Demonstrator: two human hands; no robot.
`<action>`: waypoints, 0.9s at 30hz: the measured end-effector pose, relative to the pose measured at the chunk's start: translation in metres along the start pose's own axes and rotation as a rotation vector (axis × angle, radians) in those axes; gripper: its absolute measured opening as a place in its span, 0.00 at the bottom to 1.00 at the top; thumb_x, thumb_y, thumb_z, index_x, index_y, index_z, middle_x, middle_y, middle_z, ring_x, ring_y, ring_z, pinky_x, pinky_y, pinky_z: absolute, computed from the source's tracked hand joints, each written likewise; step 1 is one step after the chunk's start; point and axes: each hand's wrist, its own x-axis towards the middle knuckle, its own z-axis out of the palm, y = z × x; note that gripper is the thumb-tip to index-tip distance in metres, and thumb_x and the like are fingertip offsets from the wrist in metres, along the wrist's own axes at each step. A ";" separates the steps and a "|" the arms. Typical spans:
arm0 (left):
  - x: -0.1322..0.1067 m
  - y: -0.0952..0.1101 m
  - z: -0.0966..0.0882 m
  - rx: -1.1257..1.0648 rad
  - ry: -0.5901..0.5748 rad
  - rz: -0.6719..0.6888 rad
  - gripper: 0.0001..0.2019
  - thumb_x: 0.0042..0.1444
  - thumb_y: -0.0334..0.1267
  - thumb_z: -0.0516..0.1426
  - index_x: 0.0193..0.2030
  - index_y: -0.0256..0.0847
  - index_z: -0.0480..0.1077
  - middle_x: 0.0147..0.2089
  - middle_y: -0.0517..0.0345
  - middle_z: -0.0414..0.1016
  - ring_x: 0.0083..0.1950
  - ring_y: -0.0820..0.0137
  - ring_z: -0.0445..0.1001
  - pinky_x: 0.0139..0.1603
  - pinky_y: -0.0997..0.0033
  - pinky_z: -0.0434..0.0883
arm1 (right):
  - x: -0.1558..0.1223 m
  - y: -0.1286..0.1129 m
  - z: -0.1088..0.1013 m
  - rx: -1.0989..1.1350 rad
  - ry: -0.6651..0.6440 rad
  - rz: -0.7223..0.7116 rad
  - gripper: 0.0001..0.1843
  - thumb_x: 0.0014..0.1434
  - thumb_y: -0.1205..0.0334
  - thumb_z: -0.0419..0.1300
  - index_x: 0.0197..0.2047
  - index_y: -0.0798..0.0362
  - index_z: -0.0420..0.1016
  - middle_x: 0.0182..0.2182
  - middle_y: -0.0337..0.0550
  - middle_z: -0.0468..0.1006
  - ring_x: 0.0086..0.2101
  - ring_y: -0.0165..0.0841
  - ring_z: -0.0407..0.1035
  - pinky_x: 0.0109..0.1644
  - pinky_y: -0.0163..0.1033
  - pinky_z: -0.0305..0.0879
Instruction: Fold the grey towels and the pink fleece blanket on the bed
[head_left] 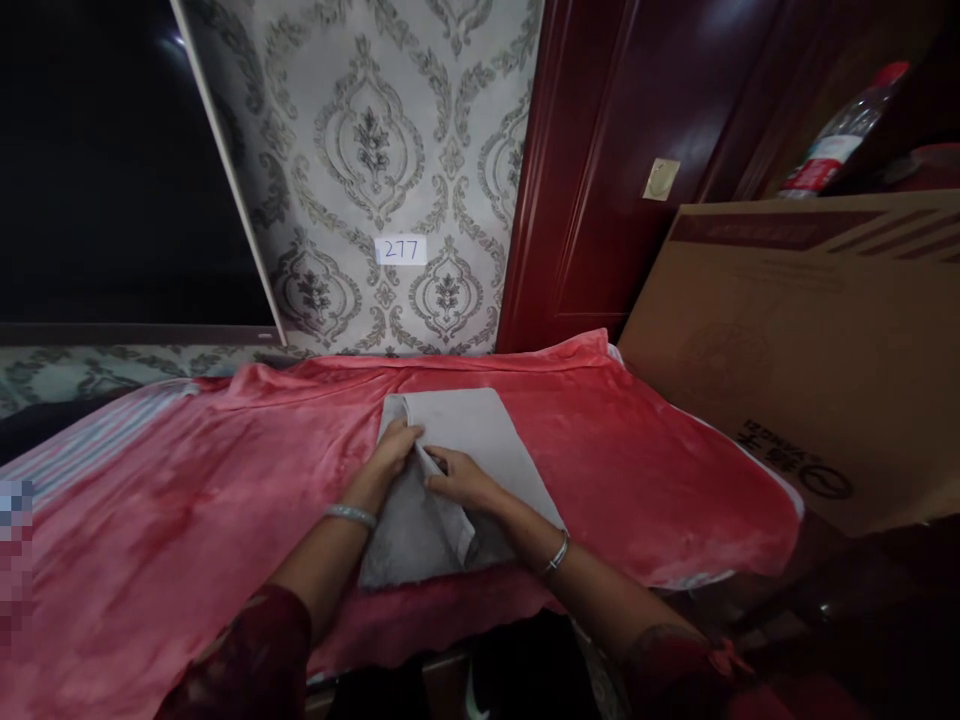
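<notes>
A grey cloth (480, 415), partly folded, lies on a red plush blanket (622, 470) in front of me. One layer of the cloth stands raised along a slanting edge near its middle. My left hand (397, 447) pinches that edge at its upper end, close to the cloth's left side. Just to the right and a little nearer to me, my right hand (461, 478) grips the same lifted edge between thumb and fingers. Below the right hand, the loose flap hangs toward the front of the cloth. Each wrist wears a bracelet.
A large cardboard box (720, 330) stands at the right, with a red-capped plastic bottle (832, 150) above it. At the left is a dark screen (127, 180). A patterned wall with a paper label (401, 249) reading 277 and a dark red door (585, 170) rise behind the blanket.
</notes>
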 end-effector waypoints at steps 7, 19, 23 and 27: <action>0.019 0.007 -0.003 0.025 0.060 0.093 0.27 0.35 0.30 0.56 0.48 0.35 0.77 0.34 0.53 0.82 0.35 0.60 0.80 0.31 0.69 0.74 | 0.006 -0.010 0.013 -0.206 0.076 -0.021 0.24 0.52 0.65 0.57 0.53 0.50 0.77 0.38 0.38 0.80 0.38 0.38 0.71 0.46 0.40 0.67; 0.011 -0.007 -0.015 0.018 0.062 -0.020 0.25 0.37 0.31 0.57 0.47 0.32 0.77 0.34 0.51 0.82 0.36 0.60 0.80 0.34 0.68 0.75 | -0.063 -0.051 0.046 -0.591 -0.009 -0.015 0.34 0.60 0.65 0.57 0.70 0.57 0.62 0.53 0.57 0.76 0.52 0.45 0.69 0.57 0.46 0.65; 0.004 -0.003 -0.020 0.038 0.044 -0.062 0.24 0.39 0.32 0.60 0.47 0.33 0.77 0.29 0.54 0.80 0.30 0.64 0.78 0.31 0.70 0.73 | -0.085 -0.061 0.044 -0.564 -0.066 -0.048 0.32 0.63 0.62 0.58 0.69 0.55 0.65 0.51 0.55 0.80 0.52 0.46 0.71 0.57 0.49 0.66; -0.014 -0.004 -0.031 0.092 0.022 -0.132 0.24 0.41 0.35 0.62 0.49 0.34 0.77 0.22 0.60 0.75 0.20 0.69 0.70 0.21 0.74 0.67 | -0.088 -0.049 0.006 -0.507 0.050 0.030 0.25 0.68 0.57 0.52 0.64 0.53 0.72 0.47 0.51 0.82 0.46 0.44 0.75 0.53 0.47 0.68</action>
